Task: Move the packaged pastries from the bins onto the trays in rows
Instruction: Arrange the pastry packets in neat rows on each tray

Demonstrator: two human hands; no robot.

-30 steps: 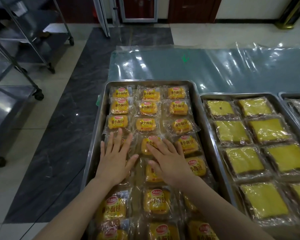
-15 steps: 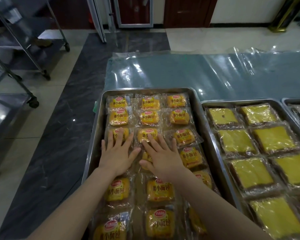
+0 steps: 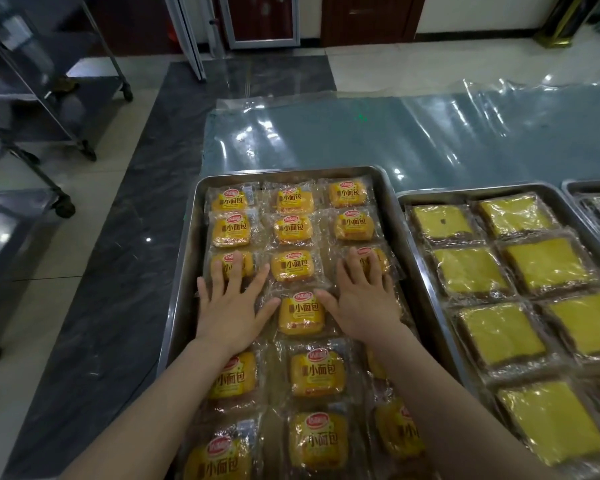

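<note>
Both hands lie flat with fingers spread, holding nothing. The left hand (image 3: 231, 311) and right hand (image 3: 364, 306) press on packaged pastries (image 3: 301, 312) in the steel tray (image 3: 184, 271); one pastry lies between them.

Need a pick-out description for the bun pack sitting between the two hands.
Find the left steel tray with three columns of yellow bun packs. In the middle column, the fourth bun pack from the far end. It alone lies uncovered between left hand and right hand.
</note>
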